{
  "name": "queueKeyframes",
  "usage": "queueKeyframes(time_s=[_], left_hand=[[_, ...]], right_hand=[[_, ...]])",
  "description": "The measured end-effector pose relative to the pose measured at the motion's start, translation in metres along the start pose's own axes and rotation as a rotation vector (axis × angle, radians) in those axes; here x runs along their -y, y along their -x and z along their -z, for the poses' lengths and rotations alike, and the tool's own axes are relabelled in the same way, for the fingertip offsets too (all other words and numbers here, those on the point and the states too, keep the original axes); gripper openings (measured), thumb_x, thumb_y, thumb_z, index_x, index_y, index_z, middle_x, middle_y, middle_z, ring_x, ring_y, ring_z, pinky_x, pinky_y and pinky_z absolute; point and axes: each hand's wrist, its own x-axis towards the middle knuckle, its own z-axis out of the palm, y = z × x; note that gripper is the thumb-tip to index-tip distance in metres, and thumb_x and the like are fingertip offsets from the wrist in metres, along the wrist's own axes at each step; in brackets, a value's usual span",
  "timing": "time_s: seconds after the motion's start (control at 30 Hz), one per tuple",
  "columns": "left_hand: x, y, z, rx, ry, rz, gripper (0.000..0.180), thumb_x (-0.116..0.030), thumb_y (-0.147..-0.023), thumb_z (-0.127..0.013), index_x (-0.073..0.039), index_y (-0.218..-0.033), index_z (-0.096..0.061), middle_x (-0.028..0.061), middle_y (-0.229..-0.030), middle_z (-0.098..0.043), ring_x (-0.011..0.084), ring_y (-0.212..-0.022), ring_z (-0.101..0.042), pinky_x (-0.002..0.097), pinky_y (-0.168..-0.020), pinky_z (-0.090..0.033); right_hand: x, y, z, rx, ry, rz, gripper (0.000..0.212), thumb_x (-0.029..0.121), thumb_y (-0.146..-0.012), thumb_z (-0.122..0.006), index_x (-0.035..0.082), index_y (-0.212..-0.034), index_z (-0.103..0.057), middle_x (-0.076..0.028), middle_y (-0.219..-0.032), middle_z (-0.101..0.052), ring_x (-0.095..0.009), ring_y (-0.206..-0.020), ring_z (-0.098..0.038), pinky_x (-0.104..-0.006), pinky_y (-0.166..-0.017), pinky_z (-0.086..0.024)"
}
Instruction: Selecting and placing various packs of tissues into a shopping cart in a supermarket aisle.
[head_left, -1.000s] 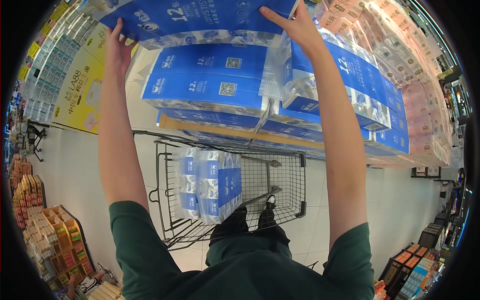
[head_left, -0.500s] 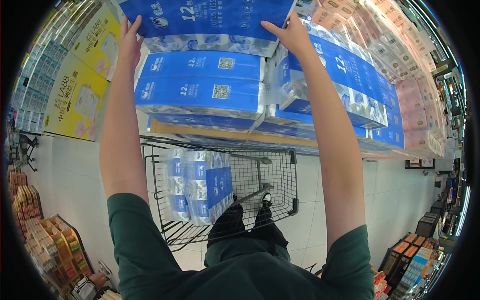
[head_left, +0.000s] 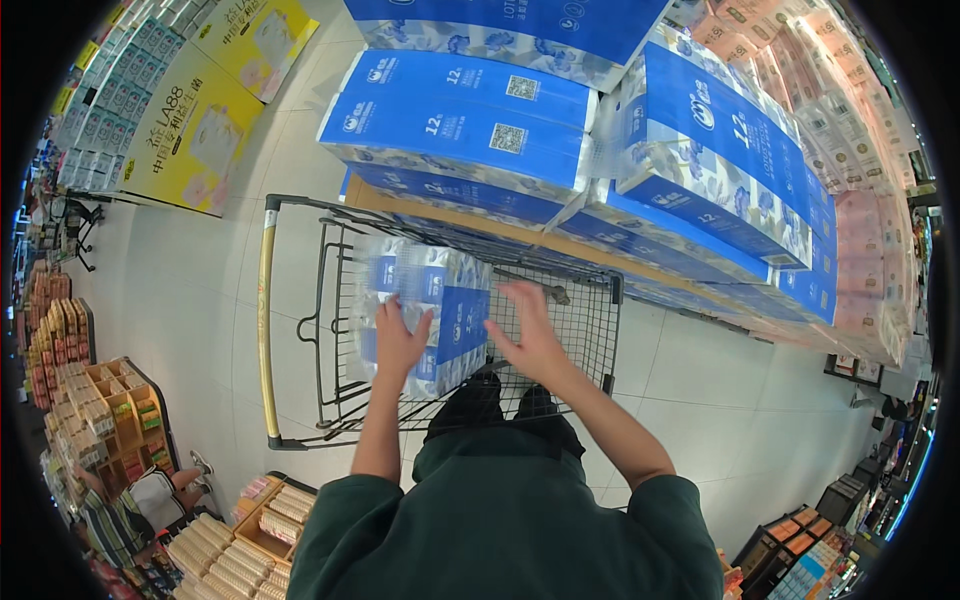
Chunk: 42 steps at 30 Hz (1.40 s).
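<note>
A large plastic-wrapped bundle of blue-and-white tissue packs (head_left: 463,325) stands in a wire shopping cart (head_left: 612,330), at the cart's left side. Over the bundle's near face is my left hand (head_left: 402,345), thumb and fingers apart; whether it touches the wrap I cannot tell. My right hand (head_left: 530,335) is at the bundle's right side, slightly blurred, its fingers stretched and spread. Neither hand is closed round anything. Beyond the cart, similar blue bundles (head_left: 460,120) lie stacked, with an upright blue bundle (head_left: 500,42) behind them, cut off by the top of the view.
More blue bundles (head_left: 720,150) and pink-wrapped packs (head_left: 870,270) are piled to the right. A yellow display board (head_left: 190,140) stands at the left. Shelves of boxed goods (head_left: 120,415) and a seated or crouching person (head_left: 150,510) are at the lower left.
Both hands have left the upright blue bundle on the stack and come down to the bundle in the cart. The view has turned, so the cart's yellow handle now shows at left.
</note>
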Motion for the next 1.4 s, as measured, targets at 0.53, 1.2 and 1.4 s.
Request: queueKeyframes(time_s=[0.53,1.2,1.4], left_hand=[[-0.039,0.052,-0.059,0.098,0.03,0.184,0.107,-0.037,-0.068,-0.089,-0.008,-0.149,-0.025,0.0296,-0.137,-0.046,0.0475,-0.127,-0.049,0.0517,-0.101,-0.045],[-0.168,0.143,0.185,0.027,0.154,0.108,0.101,-0.009,-0.061,-0.09,-0.006,-0.144,-0.033,0.0215,-0.119,-0.063,0.0288,-0.11,-0.065,0.0408,-0.095,-0.052],[-0.147,0.157,0.245,-0.063,0.461,0.157,0.116,-0.009,-0.06,-0.087,-0.008,-0.15,-0.014,0.02,-0.123,-0.057,0.0269,-0.112,-0.06,0.0387,-0.096,-0.049]], right_hand=[[-0.129,0.202,-0.085,0.221,0.044,-0.402,0.043,0.015,-0.089,-0.071,0.005,-0.128,-0.054,-0.021,-0.121,-0.048,-0.042,-0.112,-0.054,-0.0449,-0.096,-0.048],[-0.192,0.166,-0.077,0.253,-0.834,-1.174,0.086,0.075,-0.097,-0.032,0.006,-0.148,-0.044,-0.018,-0.14,-0.055,-0.029,-0.13,-0.05,-0.05,-0.108,-0.041],[-0.09,0.096,-0.047,0.191,-1.543,-1.066,0.085,0.074,-0.097,-0.034,0.007,-0.148,-0.044,-0.012,-0.145,-0.053,-0.029,-0.131,-0.051,-0.048,-0.112,-0.038]])
